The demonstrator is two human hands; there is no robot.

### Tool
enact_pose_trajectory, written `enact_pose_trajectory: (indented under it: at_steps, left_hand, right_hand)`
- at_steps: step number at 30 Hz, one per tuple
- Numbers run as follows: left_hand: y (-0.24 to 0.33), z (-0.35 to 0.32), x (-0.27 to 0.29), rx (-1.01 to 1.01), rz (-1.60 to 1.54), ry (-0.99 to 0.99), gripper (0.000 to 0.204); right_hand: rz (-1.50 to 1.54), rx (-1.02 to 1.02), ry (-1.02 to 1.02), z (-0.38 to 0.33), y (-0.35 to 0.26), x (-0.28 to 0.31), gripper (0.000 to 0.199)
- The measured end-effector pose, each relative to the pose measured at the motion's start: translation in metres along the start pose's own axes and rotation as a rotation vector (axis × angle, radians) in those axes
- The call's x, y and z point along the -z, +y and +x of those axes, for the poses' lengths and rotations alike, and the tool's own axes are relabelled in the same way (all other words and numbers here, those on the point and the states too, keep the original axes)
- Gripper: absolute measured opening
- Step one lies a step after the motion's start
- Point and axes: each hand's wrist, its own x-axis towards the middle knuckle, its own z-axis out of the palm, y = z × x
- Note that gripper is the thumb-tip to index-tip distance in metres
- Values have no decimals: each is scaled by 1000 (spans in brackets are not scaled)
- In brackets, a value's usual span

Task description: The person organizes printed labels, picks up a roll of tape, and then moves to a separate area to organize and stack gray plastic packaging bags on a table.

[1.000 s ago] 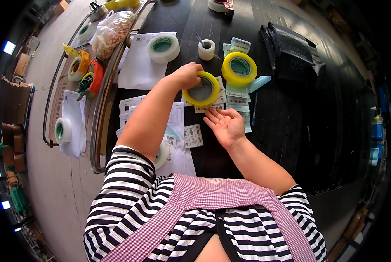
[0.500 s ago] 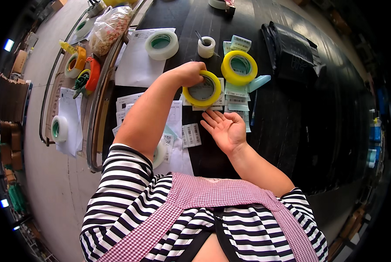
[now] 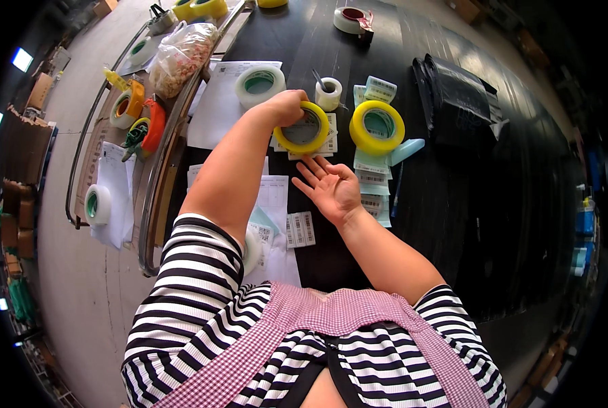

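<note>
My left hand [image 3: 289,107] grips the far left rim of a yellow roll of packing tape [image 3: 323,138]. Beneath that roll lie white barcode labels [image 3: 331,129], partly covered by it. My right hand [image 3: 332,190] is palm up with fingers spread, just on the near side of the roll, and holds nothing. To the right, a second yellow tape roll [image 3: 397,139] rests on a strip of pale green barcode labels [image 3: 374,178]. A small white roll [image 3: 328,99] with a pen [image 3: 319,77] standing in its core is just beyond my left hand.
Left of my hands, a white tape roll [image 3: 275,94] lies on paper sheets [image 3: 217,109]. Black plastic bags [image 3: 457,95] are stacked at the right of the black table [image 3: 440,217]. A metal-railed cart [image 3: 153,197] along the left edge carries tape dispensers [image 3: 155,128] and a filled plastic bag [image 3: 181,58].
My left hand and the held tape roll have shifted slightly left relative to the other roll. My right hand has moved left along with them, still open. The view has tilted a little.
</note>
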Motion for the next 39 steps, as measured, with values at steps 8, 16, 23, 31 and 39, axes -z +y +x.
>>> enact_pose_trajectory:
  at_steps: [8,16,23,31,39]
  left_hand:
    - [-2,17,-2,36,-50,47,33]
    - [-15,17,-1,-135,43,79,48]
    - [-30,-42,28,62,-171,91,51]
    - [-26,-44,4,206,-569,-82,59]
    - [-20,-66,21,251,-740,-198,62]
  right_hand:
    - [-77,-8,15,28,1,-4,61]
    - [-34,-71,46,17,1,5,57]
    - [-685,401,263,6,-1,-11,53]
    - [-720,399,259,69,-30,0,52]
    - [-670,304,243,53,-38,-14,47]
